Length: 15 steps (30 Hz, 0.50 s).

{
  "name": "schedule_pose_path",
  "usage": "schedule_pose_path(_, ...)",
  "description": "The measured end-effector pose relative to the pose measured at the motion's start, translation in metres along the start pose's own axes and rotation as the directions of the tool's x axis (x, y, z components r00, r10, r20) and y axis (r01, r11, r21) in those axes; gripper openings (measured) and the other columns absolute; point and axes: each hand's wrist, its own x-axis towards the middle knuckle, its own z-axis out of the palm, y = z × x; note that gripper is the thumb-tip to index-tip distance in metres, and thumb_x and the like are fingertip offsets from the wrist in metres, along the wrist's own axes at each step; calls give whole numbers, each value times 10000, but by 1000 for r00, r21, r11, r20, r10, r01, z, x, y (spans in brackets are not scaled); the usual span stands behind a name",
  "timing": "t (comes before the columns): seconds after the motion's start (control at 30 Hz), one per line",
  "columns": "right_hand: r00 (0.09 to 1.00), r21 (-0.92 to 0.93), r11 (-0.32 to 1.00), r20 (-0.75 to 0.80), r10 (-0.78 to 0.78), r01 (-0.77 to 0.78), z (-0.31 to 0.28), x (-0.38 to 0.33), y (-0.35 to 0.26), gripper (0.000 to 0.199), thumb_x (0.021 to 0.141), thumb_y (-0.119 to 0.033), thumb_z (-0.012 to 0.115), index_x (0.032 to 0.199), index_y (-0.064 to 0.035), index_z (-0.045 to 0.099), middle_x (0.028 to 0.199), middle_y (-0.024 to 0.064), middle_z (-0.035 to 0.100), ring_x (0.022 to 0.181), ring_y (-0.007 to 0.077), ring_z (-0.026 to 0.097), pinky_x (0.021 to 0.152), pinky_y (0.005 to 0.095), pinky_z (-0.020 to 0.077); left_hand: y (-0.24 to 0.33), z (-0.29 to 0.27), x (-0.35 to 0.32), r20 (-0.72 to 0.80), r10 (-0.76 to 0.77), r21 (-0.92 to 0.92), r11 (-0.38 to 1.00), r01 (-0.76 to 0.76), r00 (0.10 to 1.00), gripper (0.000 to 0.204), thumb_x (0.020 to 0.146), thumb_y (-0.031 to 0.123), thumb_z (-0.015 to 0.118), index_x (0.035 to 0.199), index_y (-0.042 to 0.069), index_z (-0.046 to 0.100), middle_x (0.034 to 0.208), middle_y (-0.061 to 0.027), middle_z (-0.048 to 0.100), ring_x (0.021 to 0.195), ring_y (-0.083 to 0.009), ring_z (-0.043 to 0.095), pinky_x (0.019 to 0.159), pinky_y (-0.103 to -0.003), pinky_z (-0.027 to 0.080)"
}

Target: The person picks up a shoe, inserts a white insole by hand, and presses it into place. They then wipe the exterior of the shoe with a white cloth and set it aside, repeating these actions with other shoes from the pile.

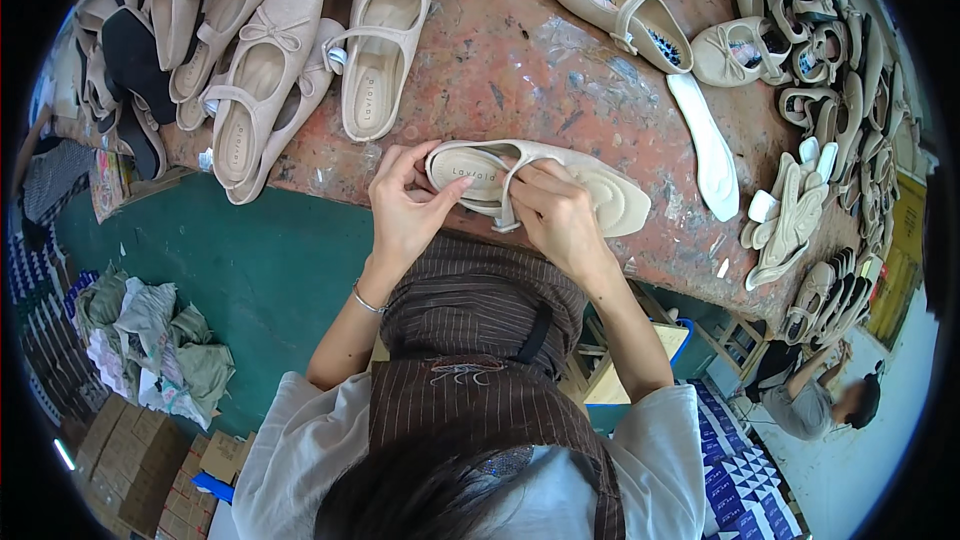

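Item: one beige shoe (555, 152), strapped, lying sideways at the near edge of the table (500, 70), heel to the person's left, in front of the apron (480, 285).

Left hand (405, 205): clamped on the heel end, thumb over the rim toward the insole (470, 164), fingers about the outer wall.

Right hand (555, 205): fingers bent together at the opening beside the strap (512, 182); tips partly hidden, so exact hold cannot be told.

Beyond the right hand: a padded pale piece (612, 202); whether insole front or part of the shoe, cannot tell.

Step, as judged: settling the insole inside the shoe. Good practice: heel wall held firm by the left hand; insole edge kept level with the rim; right fingers working under the strap rather than pulling on it; smoothing from heel toward toe, so that no fold stays. Likely faults: insole skewed, edge curled, strap stretched, pale lining marked by the stained table.

Nearby stock: one white insole (705, 145), flat, to the right; heap of insoles (800, 205), farther right; a shoe with bow (385, 40), beyond the left hand.
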Motion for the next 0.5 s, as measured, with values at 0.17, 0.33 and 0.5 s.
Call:
schedule_pose_path(0.17, 1000, -24, 1000, 20, 13, -13, 8, 3, 3, 202, 758, 50, 683, 954, 43, 736, 1064, 151, 706, 1028, 307, 663, 870, 403, 554, -5, 3, 5, -49, 29, 25, 999, -28, 998, 423, 753, 35, 877, 1110, -65, 675, 940, -69, 612, 700, -79, 623, 564, -216, 519)
schedule_pose_path(0.33, 1000, -75, 997, 22, 0, 2, 10, 2, 3, 246, 775, 68, 684, 1002, 18, 763, 1156, 156, 717, 1051, 302, 668, 868, 386, 566, -8, 7, 8, -72, 29, 1, 1000, -29, 997, 372, 738, 22, 880, 1050, -54, 691, 914, -70, 647, 652, -65, 602, 550, -221, 491)
schedule_pose_path(0.5, 1000, -91, 996, -4, 5, -5, 15, -1, 2, 213, 755, 43, 688, 959, 35, 749, 1098, 144, 711, 1036, 294, 654, 879, 395, 558, -9, 5, 9, -60, 22, 40, 999, -20, 998, 334, 755, 13, 861, 1034, -55, 690, 917, -68, 650, 637, -57, 588, 539, -220, 480)
